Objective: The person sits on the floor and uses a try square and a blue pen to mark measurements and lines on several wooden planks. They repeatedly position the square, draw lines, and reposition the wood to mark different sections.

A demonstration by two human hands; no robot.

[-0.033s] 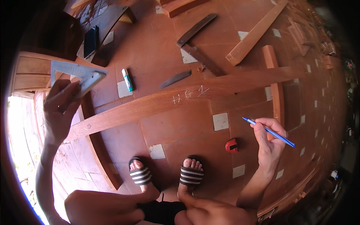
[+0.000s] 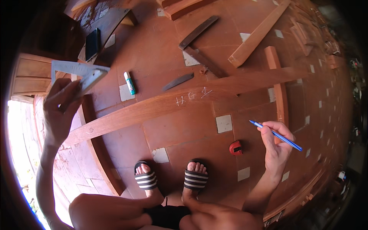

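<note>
Silver metal shows at the left of the frame: a set square (image 2: 91, 78) clamped in the grip of the left hand (image 2: 61, 103), its thick edge between thumb and fingers and its flat blade reaching out beyond the fingertips. Just above it, a black phone (image 2: 92, 45) lies on a dark wooden worktop (image 2: 115, 23). A white and green tube (image 2: 129, 83) lies on the tiled floor (image 2: 180, 134), right of the set square. Across the middle runs a long reddish plank (image 2: 153, 109) with white handwritten marks, a dark curved strip (image 2: 178, 81) just beside its upper edge. Striped sandals (image 2: 196, 179) are on the person's feet at lower centre. Right of centre, a red tape measure (image 2: 235, 148) sits on the floor near the right hand (image 2: 276, 145). That hand's grip is closed on a blue pen (image 2: 283, 140), whose tip sticks out toward the upper left, apart from the plank, while its back end slants down past the fingers
</note>
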